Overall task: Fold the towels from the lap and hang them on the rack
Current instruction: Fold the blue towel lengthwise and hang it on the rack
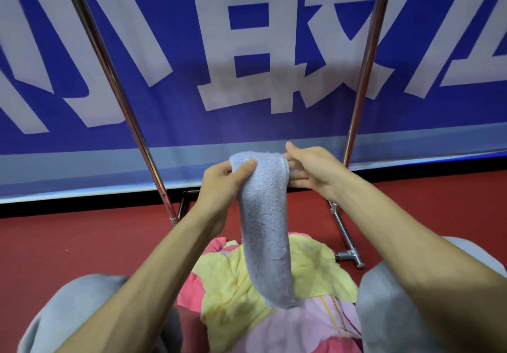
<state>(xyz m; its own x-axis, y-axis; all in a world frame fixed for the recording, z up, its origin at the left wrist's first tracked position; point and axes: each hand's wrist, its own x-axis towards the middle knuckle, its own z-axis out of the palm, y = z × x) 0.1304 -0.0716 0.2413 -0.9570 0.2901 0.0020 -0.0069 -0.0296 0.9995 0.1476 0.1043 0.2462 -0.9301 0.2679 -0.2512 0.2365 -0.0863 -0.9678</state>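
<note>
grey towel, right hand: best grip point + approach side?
Pinch the right edge of the grey towel at its top end, level with the left hand's pinch, coming in from the right. The towel hangs as one narrow strip from that end, and that edge sits exposed right beside the right hand's straight fingers.

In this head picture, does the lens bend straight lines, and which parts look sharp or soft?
Head view: the wide-angle lens makes the poles of the rack lean outward toward the top; the grey towel pinched by the left hand shows crisp pile, while the banner lettering looks softer; lighting is even, with glints along the poles.
</note>
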